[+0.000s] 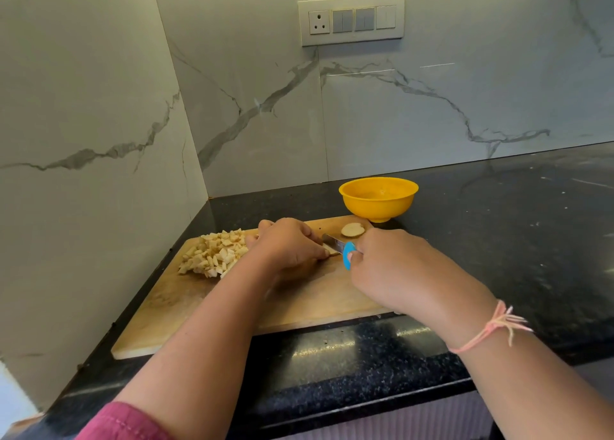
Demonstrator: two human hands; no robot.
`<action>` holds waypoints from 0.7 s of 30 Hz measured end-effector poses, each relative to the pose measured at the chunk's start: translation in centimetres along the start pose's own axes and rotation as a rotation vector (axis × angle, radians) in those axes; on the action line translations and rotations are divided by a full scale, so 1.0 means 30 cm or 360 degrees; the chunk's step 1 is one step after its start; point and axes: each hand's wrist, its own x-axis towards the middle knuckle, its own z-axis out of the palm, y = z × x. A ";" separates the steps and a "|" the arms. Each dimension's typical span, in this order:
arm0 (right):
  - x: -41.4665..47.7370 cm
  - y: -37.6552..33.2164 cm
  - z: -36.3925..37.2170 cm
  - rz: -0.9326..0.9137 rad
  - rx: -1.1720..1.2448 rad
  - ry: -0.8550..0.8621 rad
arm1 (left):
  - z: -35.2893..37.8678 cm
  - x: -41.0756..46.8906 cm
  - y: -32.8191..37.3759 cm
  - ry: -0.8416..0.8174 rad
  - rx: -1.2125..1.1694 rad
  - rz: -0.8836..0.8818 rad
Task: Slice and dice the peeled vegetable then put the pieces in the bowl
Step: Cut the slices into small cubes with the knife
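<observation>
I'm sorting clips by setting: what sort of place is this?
Most likely a home kitchen: a dark speckled stone counter against a marble-look backsplash, a wooden cutting board holding diced vegetable, and a yellow bowl behind it.

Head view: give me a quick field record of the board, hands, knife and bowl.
left hand: holds a piece down on the cutting board
right hand: grips the knife, blade against that piece
diced pile: on the board's left part
round slice: board's far edge, uncut
bowl: upright beyond the board, no pieces visible inside
</observation>
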 end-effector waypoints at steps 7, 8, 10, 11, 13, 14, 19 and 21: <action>-0.026 0.005 -0.028 -0.0083 -0.0185 -0.0035 | 0.003 -0.008 0.017 0.0055 0.0051 -0.0006; -0.037 0.011 -0.033 -0.0074 -0.0195 -0.0051 | 0.004 -0.007 0.018 0.0057 0.0070 -0.0006; -0.063 0.021 -0.041 -0.0068 -0.0225 -0.0087 | 0.004 -0.005 0.018 0.0067 0.0115 -0.0008; -0.079 0.024 -0.046 -0.0066 -0.0247 -0.0104 | 0.005 -0.004 0.018 0.0072 0.0135 -0.0009; -0.109 0.025 -0.065 -0.0063 -0.0285 -0.0134 | 0.005 -0.004 0.019 0.0072 0.0160 -0.0005; -0.122 0.025 -0.077 -0.0065 -0.0302 -0.0159 | 0.006 -0.003 0.018 0.0070 0.0164 -0.0003; -0.143 0.040 -0.128 -0.0054 -0.0237 -0.0194 | 0.003 -0.010 0.018 0.0076 0.0177 0.0034; -0.130 0.054 -0.123 -0.0016 -0.0133 -0.0085 | 0.002 -0.013 0.019 0.0083 0.0215 0.0068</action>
